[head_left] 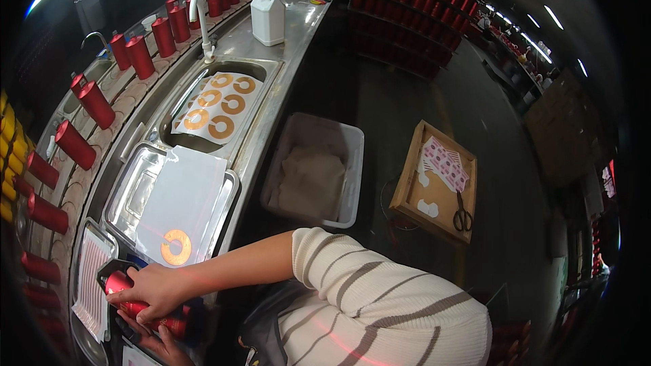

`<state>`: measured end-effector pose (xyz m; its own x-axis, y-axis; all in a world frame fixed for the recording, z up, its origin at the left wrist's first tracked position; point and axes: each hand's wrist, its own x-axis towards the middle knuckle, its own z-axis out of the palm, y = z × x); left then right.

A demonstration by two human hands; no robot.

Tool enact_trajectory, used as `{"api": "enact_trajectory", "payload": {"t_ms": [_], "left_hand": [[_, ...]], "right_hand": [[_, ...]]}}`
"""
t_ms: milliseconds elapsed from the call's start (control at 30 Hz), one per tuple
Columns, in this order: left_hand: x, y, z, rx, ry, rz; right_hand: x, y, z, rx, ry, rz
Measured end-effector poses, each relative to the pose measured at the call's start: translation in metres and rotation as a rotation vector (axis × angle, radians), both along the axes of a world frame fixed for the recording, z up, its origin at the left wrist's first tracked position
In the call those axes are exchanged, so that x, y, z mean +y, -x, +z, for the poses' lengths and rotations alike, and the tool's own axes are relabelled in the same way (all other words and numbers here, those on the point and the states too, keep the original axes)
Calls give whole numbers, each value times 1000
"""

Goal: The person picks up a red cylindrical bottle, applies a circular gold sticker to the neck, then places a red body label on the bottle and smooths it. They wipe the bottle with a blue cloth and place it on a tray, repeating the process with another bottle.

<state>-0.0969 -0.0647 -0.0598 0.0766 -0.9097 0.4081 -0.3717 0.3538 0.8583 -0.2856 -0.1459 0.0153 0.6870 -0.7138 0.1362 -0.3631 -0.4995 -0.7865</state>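
A shiny red metal bottle (171,326) lies on its side in a dark holder (107,269) at the lower left. My right hand (157,289) reaches over it from the right, its fingers pressed on the red surface. From the lower edge my left hand (163,348) holds the bottle's near side; part of that hand is out of the picture. Beyond the hands, a white sheet (180,193) with one gold C-shaped decal (176,247) lies across a metal tray (127,198). To the left is another tray with a pink-striped sheet (93,281).
A sink (271,71) holds a sheet of several gold decals (220,105); a white jug (268,19) stands behind it. Red bottles (96,104) line a conveyor (115,118) on the left. To the right are a plastic bin (352,169) and a wooden tray (401,193) with scissors (462,215).
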Motion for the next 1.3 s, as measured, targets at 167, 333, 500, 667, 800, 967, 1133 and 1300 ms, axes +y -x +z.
{"api": "enact_trajectory", "payload": {"t_ms": [167, 333, 500, 667, 800, 967, 1133, 1300], "left_hand": [[0, -1, 5, 20, -34, 6], [-2, 0, 4, 44, -71, -12], [3, -3, 3, 80, -113, -25], [4, -4, 0, 91, -139, -29], [4, -2, 7, 54, -128, -21], [4, 2, 10, 26, -117, -34], [15, 2, 22, -45, -37, 18], [23, 11, 35, -76, -1, 10]], "right_hand": [[-3, -7, -3, 36, 91, -15], [-1, 2, -1, 46, -28, -22], [12, 18, -9, -53, -235, -25], [25, 23, -24, -86, -322, 38], [22, 19, -31, -122, -339, 67], [24, 21, -37, -166, -374, 48], [17, 17, -45, -208, -357, 108], [17, 20, -58, -285, -421, 89]]}}
